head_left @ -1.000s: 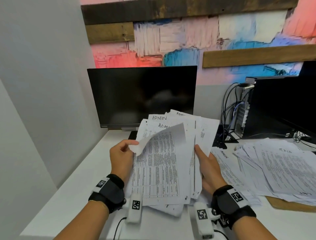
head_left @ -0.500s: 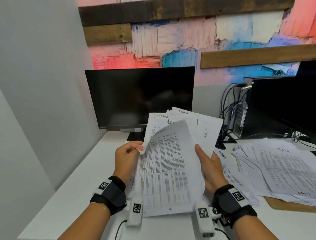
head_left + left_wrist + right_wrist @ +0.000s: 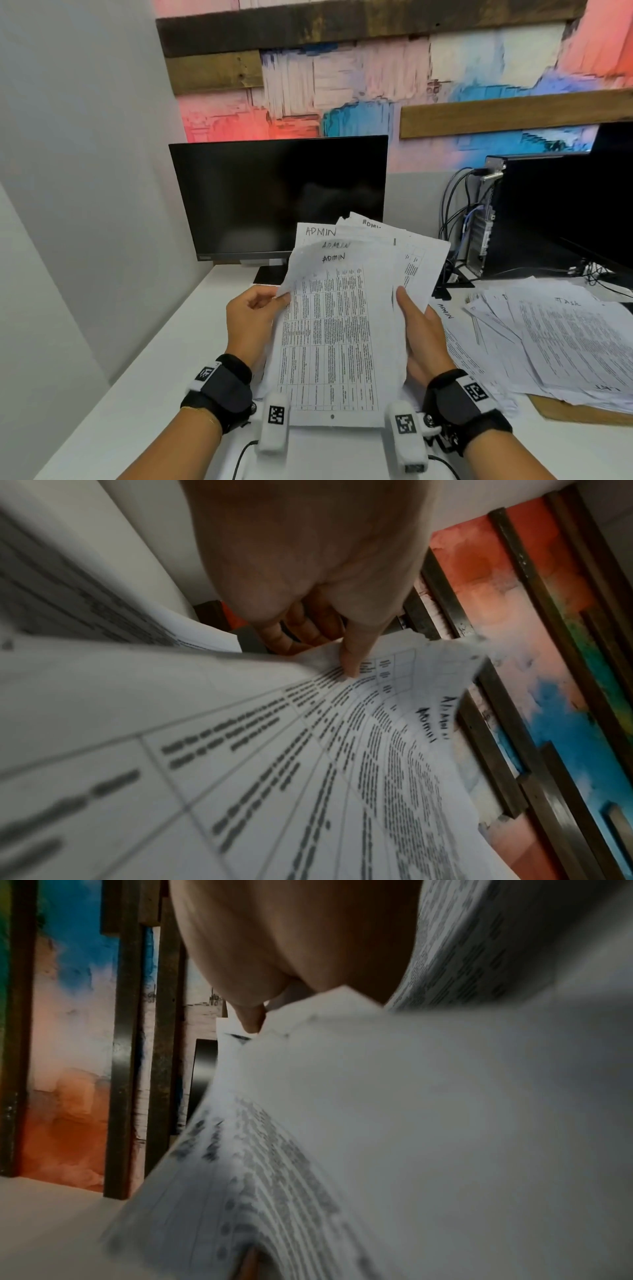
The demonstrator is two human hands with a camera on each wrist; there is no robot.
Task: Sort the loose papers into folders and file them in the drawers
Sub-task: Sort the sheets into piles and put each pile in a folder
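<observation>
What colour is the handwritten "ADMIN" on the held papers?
Black ink on the white held papers, clearest in the head view.

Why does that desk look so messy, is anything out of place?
The held stack of papers is fanned unevenly, its ADMIN-marked top edges staggered. On the desk, at right, loose papers lie askew, overlapping each other and covering a brown folder. Nothing looks torn or spilled.

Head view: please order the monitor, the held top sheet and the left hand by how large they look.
1. Monitor
2. Top sheet, though nearness to the camera enlarges it
3. Left hand, clearly smallest
</observation>
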